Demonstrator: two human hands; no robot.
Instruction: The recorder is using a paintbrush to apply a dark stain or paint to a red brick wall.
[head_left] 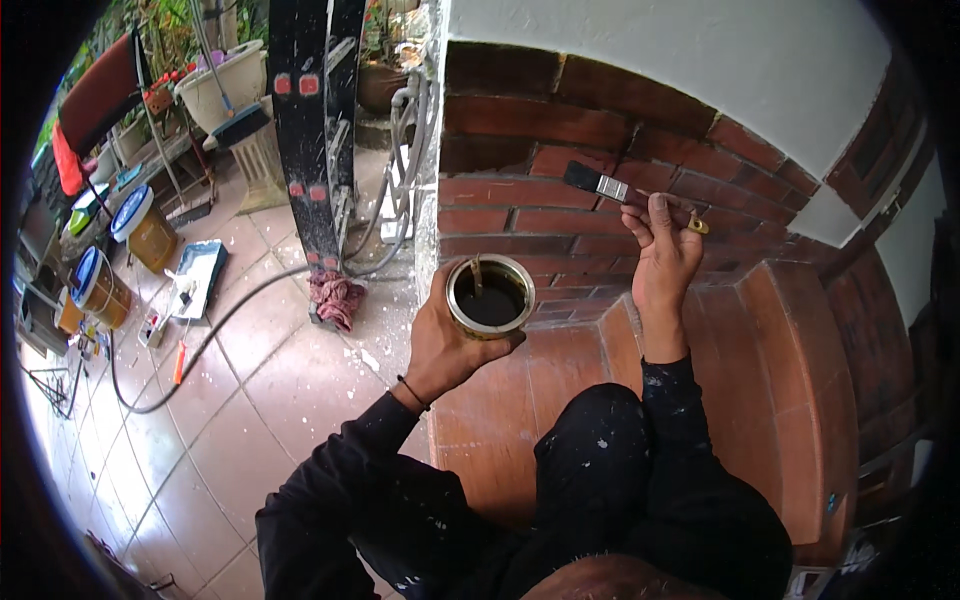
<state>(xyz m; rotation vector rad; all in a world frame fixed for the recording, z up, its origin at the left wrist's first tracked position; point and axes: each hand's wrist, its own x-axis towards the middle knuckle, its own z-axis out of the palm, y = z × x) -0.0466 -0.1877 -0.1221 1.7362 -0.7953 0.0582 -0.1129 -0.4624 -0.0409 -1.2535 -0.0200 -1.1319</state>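
My left hand (446, 345) is wrapped round an open metal can (503, 326) with dark liquid inside. A thin stick (478, 272) leans in the can against its far rim. In my right hand (666, 255) is a paintbrush (612, 187), its dark bristles pointing left. The brush's yellow handle end (699, 225) shows past my fingers. Before me stands a brick wall (560, 217); its upper and left bricks look darker and glossier than the redder ones. Whether the bristles touch the wall, I cannot tell.
Reddish tiled steps (590, 363) lie beneath me. To the left stands a black ladder (316, 130), its foot by a crumpled cloth (337, 300). A hose (215, 338) crosses the floor. Farther left are a paint tray (199, 280), buckets (147, 232) and a chair (98, 98).
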